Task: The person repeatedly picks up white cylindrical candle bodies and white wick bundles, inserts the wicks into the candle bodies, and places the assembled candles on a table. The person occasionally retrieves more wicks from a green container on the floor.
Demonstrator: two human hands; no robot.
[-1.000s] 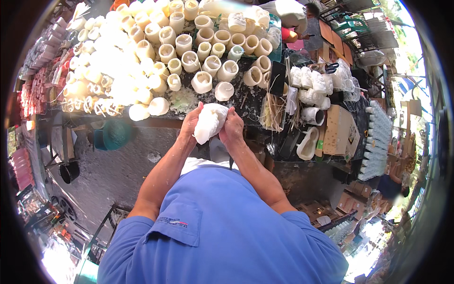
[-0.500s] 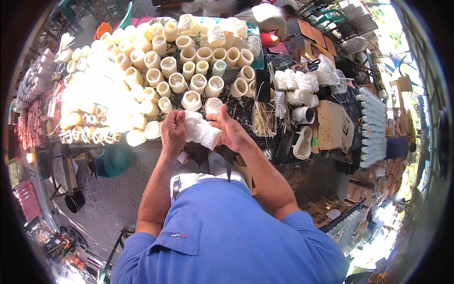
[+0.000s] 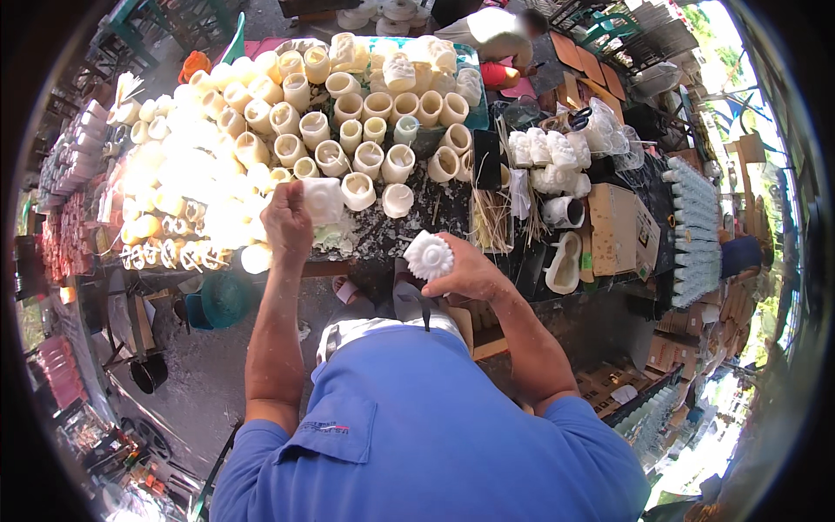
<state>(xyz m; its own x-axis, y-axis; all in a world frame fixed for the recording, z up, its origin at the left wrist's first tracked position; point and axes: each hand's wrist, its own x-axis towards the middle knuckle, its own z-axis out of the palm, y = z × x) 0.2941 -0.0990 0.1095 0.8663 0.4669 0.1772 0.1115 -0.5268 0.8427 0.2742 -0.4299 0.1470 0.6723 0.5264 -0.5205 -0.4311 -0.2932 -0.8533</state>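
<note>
My left hand [image 3: 289, 223] is closed on a smooth, whitish rounded block [image 3: 323, 201], held over the front of the table among cream cups. Its fingers grip the block's left side, and its underside is hidden. My right hand [image 3: 470, 271] is wrapped round a white carved piece [image 3: 429, 255] with a petal-like end turned up toward me. That piece is off the table's front edge, and my palm hides its rest. Rows of hollow, wax-like cream cups [image 3: 368, 159] stand upright on the dark table, some with a thin strand inside. Pale crumbs lie between my hands.
Finished-looking white carved pieces [image 3: 550, 150] are heaped at the right, by scissors [image 3: 579, 118], dry straw [image 3: 491, 222] and a cardboard box [image 3: 611, 228]. A teal bucket [image 3: 224, 298] stands on the floor at left. Another person [image 3: 491, 39] is across the table.
My hands have moved apart. The right drew back right and down with the carved piece; the left went left and now holds the whitish block over the table.
</note>
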